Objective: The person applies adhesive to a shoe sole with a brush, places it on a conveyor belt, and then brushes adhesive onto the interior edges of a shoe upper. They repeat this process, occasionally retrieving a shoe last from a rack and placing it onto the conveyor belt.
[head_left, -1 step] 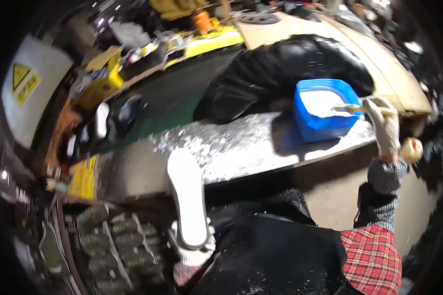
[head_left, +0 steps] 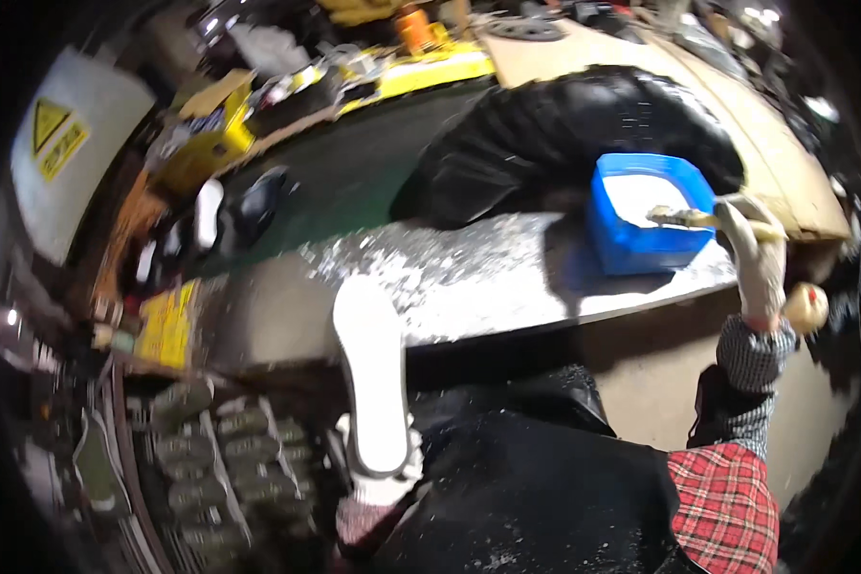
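As L hand [head_left: 381,490] holds 1 sole [head_left: 375,383], R hand [head_left: 759,268] has 1 brush [head_left: 695,219].

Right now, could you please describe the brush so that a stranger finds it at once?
At the right end of the workbench stands an open blue tub with white contents. Over its opening is the brush, its handle held in the gloved right hand. Unlike the broad tub and the wrinkled black mass behind, it is slim and hand-held.

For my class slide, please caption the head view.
Left hand holds a white shoe sole; right hand holds a brush at a blue tub.
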Available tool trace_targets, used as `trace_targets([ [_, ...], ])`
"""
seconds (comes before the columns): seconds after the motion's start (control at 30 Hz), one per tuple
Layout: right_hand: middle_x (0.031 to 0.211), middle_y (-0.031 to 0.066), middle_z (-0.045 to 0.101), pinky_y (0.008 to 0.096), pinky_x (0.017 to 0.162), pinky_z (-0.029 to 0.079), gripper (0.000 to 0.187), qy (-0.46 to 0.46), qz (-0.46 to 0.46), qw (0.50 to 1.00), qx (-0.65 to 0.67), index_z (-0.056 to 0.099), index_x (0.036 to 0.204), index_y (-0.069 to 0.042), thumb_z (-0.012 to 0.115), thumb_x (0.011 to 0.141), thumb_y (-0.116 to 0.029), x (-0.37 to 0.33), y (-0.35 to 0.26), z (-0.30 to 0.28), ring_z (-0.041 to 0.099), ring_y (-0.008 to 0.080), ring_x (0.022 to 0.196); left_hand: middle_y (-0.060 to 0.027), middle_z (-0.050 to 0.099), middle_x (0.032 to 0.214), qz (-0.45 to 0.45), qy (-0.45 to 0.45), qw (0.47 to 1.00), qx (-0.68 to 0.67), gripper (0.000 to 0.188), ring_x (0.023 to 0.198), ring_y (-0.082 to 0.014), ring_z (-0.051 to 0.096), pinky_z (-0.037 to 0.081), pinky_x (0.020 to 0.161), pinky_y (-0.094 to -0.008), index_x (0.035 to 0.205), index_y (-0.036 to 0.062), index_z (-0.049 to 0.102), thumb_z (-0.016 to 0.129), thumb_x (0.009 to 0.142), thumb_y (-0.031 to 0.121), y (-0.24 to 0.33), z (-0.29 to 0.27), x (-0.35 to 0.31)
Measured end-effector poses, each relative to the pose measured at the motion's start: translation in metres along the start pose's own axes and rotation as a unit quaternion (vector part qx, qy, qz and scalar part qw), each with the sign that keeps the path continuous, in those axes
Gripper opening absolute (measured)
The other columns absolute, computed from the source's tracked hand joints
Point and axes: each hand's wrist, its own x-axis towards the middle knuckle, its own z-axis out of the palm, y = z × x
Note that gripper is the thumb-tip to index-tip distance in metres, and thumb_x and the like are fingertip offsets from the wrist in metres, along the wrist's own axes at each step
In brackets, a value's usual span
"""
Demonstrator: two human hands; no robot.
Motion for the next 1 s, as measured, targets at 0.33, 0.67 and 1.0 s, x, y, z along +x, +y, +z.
trace_targets([
  [0.33, 0.089, 0.0073, 0.070, 0.0278, 0.070, 0.053, 0.032, -0.397, -0.023, 0.851, 0.343, 0.067, 0.106, 0.001, 0.075, 0.085, -0.023, -0.029, -0.086, 0.299, 0.065, 0.0114, 0.079, -0.0335, 0.063, 0.099, 0.027, -0.120, 0.992, -0.010, 0.100, 0.070, -0.0484, 0.065, 0.054, 0.050, -0.0545, 0.135, 0.0073, 0.048, 0.042, 0.074, 0.086, 0.018, -0.058, 0.027],
  [0.67, 0.080, 0.0086, 0.067, 0.0271, 0.063, 0.051, 0.016, -0.474, -0.195, 0.857, 0.049, 0.065, 0.095, 0.001, 0.060, 0.095, -0.014, -0.026, -0.101, 0.257, 0.064, 0.0151, 0.070, -0.0206, 0.058, 0.128, -0.021, -0.225, 0.973, -0.033, 0.090, 0.103, -0.0458, 0.062, 0.053, 0.081, -0.0600, 0.146, 0.0124, 0.038, 0.052, 0.082, 0.074, 0.035, -0.074, 0.029],
  [1.0, 0.072, 0.0116, 0.068, 0.0320, 0.065, 0.054, 0.013, -0.518, -0.432, 0.734, 0.075, 0.070, 0.083, -0.005, 0.067, 0.084, -0.017, -0.053, -0.154, 0.233, 0.069, 0.0241, 0.069, -0.0264, 0.057, 0.125, 0.068, 0.008, 0.973, -0.222, 0.089, 0.107, -0.0420, 0.061, 0.051, 0.085, -0.0610, 0.144, 0.0046, 0.038, 0.041, 0.088, 0.073, 0.022, -0.026, 0.030],
])
